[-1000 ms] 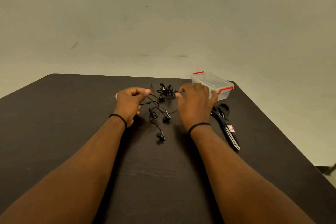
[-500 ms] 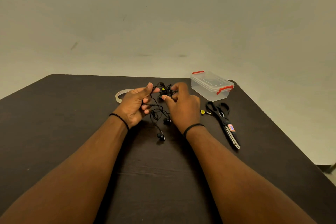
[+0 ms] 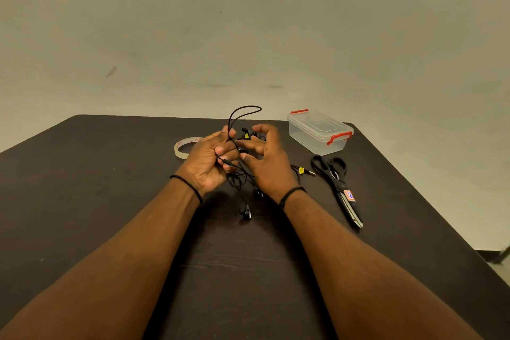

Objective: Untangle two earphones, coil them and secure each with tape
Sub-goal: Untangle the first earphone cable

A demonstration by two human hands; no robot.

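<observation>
Tangled black earphones [image 3: 240, 174] hang between my two hands above the dark table [image 3: 82, 201]. My left hand [image 3: 210, 161] grips the cords with curled fingers, and a cord loop [image 3: 242, 113] stands up above its thumb. My right hand [image 3: 266, 159] is beside it, its fingertips pinching into the knot. One earbud [image 3: 245, 212] lies on the table below the hands. A plug with a yellow tag [image 3: 305, 171] sticks out to the right of my right wrist. A roll of clear tape [image 3: 182, 148] lies flat behind my left hand, partly hidden by it.
A clear plastic box [image 3: 320, 132] with red clips, lid on, stands at the back right. Black scissors [image 3: 338, 188] lie shut to the right of my right arm, blades pointing toward me. The table's right edge runs diagonally close to them.
Both hands lifted the tangle off the table and drew close together. My left hand closed round the cords, and a loop now rises above it.
</observation>
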